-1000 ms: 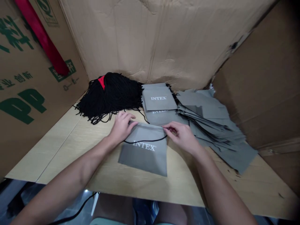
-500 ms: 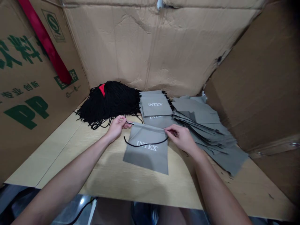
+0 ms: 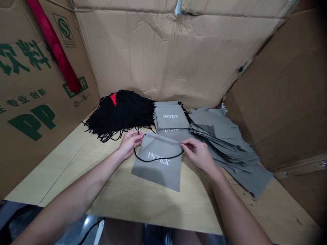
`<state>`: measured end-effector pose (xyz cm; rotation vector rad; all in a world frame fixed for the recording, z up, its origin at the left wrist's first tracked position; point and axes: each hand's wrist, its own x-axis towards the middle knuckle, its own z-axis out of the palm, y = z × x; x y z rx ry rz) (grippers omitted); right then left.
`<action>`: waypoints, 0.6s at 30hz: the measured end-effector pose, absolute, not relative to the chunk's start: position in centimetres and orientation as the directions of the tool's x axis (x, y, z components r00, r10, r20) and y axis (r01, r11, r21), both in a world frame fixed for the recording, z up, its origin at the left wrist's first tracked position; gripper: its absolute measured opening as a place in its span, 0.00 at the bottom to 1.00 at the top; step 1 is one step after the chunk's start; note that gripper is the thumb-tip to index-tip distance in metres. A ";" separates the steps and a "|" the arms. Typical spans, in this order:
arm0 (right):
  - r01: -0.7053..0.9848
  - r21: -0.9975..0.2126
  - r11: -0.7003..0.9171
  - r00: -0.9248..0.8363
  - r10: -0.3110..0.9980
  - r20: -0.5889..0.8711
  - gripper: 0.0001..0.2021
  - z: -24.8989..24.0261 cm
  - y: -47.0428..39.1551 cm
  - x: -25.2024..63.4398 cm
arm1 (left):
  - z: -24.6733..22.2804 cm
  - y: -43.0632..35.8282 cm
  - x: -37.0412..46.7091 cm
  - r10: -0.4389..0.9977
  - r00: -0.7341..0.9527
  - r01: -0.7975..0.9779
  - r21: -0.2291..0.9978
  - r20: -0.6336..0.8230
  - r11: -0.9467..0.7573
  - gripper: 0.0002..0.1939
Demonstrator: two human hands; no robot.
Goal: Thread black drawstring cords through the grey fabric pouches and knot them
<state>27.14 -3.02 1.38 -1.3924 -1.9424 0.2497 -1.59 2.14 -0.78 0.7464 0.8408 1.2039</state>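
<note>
A grey fabric drawstring bag (image 3: 155, 177) with white INTEX lettering hangs between my hands, just over the table. My left hand (image 3: 129, 144) is closed at its upper left corner, where a thin, light metal rod (image 3: 142, 131) pokes out above the fingers. Across the bag's front sags a black cord (image 3: 158, 159), its left end rising to my left fingers. At the upper right corner, my right hand (image 3: 195, 151) pinches the fabric, with the cord's other end running to those fingertips. How the cord passes through the top hem is hidden.
Behind my left hand lies a heap of black cords (image 3: 122, 114) with a red tie. Stacked INTEX bags (image 3: 171, 115) sit at the back middle. Loose grey bags (image 3: 224, 136) spread out on the right. Cardboard walls (image 3: 143, 51) enclose the wooden table (image 3: 120, 194) on three sides.
The cord's loose left end has come up to my left fingers. More of the thin rod shows above that hand. My right hand keeps its pinch on the corner.
</note>
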 end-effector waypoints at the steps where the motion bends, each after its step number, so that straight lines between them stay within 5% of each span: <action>1: 0.746 -0.532 0.399 -0.156 0.883 0.443 0.09 1.4 -3.0 27.3 | -0.7 2.1 -1.6 0.974 0.167 -0.477 0.852 -0.154 0.217 0.11; 8: 0.748 -0.514 0.421 -0.196 0.879 0.435 0.09 1.7 -3.0 28.5 | -0.7 2.0 -1.7 0.952 0.238 -0.447 0.849 -0.191 0.282 0.11; 18: 0.734 -0.514 0.444 -0.210 0.868 0.450 0.09 1.8 -3.0 29.4 | -0.8 1.5 -1.7 0.879 0.412 -0.362 0.842 -0.242 0.401 0.26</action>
